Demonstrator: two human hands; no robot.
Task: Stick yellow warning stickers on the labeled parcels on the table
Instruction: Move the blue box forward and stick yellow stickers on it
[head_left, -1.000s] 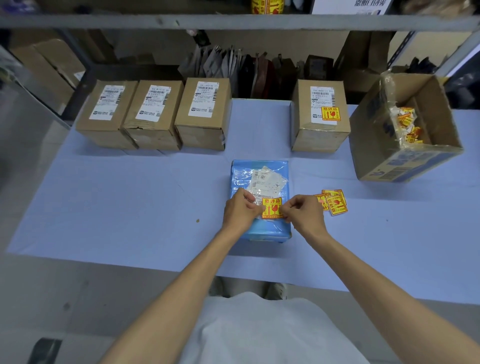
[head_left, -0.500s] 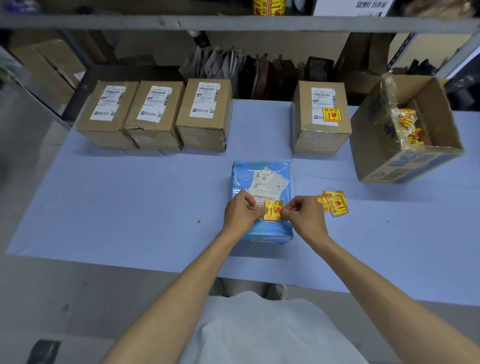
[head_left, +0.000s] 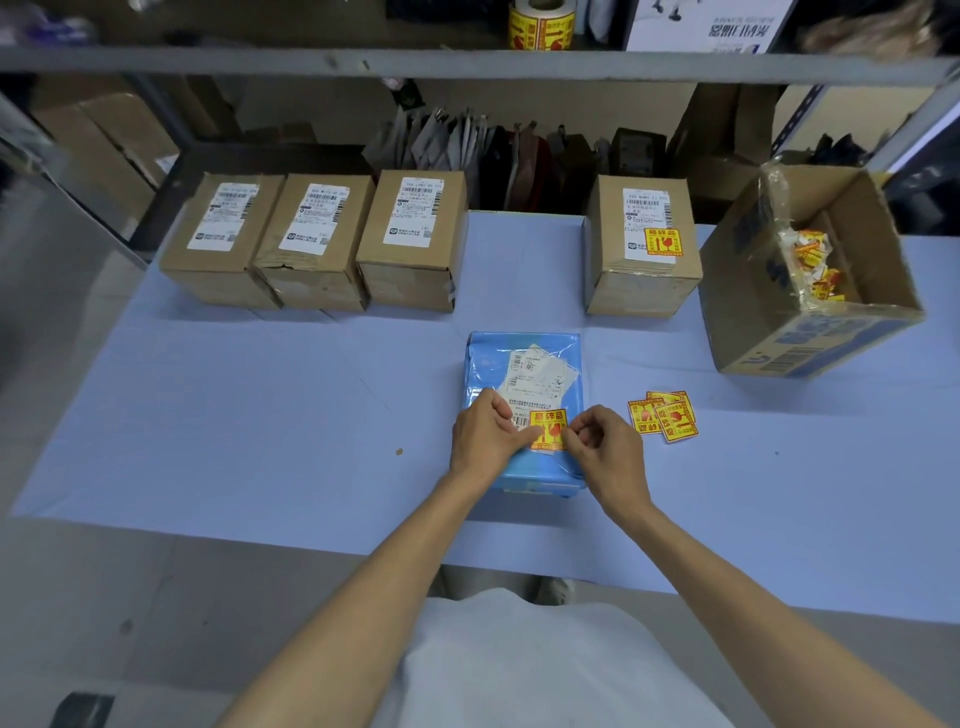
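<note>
A blue plastic parcel (head_left: 488, 364) with a crumpled white label (head_left: 540, 374) lies mid-table. A yellow warning sticker (head_left: 549, 426) sits over the label's lower end. My left hand (head_left: 483, 436) pinches its left edge and my right hand (head_left: 608, 452) pinches its right edge, fingers curled. A few loose yellow stickers (head_left: 665, 415) lie on the table just right of my right hand. At the back left stand three labeled brown boxes (head_left: 317, 244) without stickers. A fourth box (head_left: 644, 280) at the back right bears a yellow sticker (head_left: 663, 242).
An open cardboard carton (head_left: 810, 332) at the right holds crumpled sticker backings. A roll of yellow stickers (head_left: 540, 26) stands on the metal shelf above. The table's blue cover (head_left: 260, 415) ends at a near edge close to my body.
Both hands stay at the sticker's edges on the blue parcel. More of the sticker's face shows between them now.
</note>
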